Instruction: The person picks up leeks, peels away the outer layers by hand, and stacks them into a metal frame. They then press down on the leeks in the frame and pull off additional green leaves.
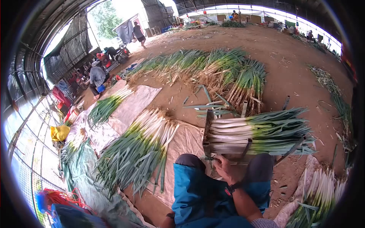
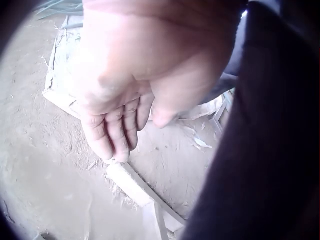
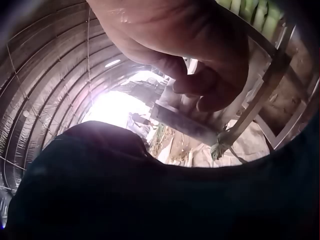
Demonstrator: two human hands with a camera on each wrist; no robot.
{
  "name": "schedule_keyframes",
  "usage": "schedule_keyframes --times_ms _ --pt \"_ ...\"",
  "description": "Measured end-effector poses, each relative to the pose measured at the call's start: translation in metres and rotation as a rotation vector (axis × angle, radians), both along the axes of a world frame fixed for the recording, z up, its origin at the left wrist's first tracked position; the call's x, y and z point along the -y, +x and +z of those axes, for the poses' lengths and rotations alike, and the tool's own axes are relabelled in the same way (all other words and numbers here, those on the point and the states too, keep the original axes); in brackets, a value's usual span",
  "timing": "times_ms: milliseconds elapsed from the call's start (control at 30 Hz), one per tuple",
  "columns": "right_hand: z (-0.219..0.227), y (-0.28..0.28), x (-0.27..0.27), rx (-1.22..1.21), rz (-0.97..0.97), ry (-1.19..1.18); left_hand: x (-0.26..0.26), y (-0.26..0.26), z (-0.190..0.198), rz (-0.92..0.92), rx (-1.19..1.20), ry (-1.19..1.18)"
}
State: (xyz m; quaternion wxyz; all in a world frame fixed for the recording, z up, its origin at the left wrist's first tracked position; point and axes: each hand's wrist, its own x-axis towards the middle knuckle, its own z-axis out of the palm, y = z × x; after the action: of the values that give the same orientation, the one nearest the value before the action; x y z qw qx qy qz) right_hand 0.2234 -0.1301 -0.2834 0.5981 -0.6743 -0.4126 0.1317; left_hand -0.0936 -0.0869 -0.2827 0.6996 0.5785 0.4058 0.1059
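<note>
Trimmed leeks lie in a metal rack, white ends at its left end plate. My right hand is at the rack's near left corner, below the leeks. The right wrist view shows this hand with bent fingers beside the rack's bars; a green knot is tied at the corner. I cannot tell whether those fingers pinch anything. In the left wrist view my left hand hangs with loosely bent fingers, fingertips right at a pale bar close to the ground. The head view shows only its wristband.
A large leek pile lies on pale sheeting to the left. Untrimmed leeks with roots spread beyond the rack. More leeks lie at the lower right. Red string is at the lower left. A person sits farther back.
</note>
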Motion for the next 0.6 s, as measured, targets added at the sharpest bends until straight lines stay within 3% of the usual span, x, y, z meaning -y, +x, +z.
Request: schedule_keyframes --times_ms 167,300,400,500,533,600 --pt "-0.021 -0.001 -0.006 0.080 -0.008 -0.098 -0.013 -0.030 0.009 0.074 0.070 0.018" --pt "-0.002 -0.022 -0.005 0.112 0.047 -0.077 -0.026 -0.045 0.017 0.146 0.176 -0.138" --pt "0.028 -0.022 0.008 0.033 0.088 -0.198 -0.026 -0.050 0.027 0.155 0.209 -0.201" --pt "-0.005 -0.010 0.003 -0.101 0.027 -0.233 -0.012 -0.052 0.074 0.168 0.074 -0.052" --pt "-0.009 -0.007 0.001 0.106 -0.024 -0.144 -0.013 -0.052 0.070 0.158 0.124 -0.073" --pt "-0.008 -0.003 0.000 0.098 -0.031 -0.150 -0.012 -0.062 0.058 0.159 0.177 -0.107"
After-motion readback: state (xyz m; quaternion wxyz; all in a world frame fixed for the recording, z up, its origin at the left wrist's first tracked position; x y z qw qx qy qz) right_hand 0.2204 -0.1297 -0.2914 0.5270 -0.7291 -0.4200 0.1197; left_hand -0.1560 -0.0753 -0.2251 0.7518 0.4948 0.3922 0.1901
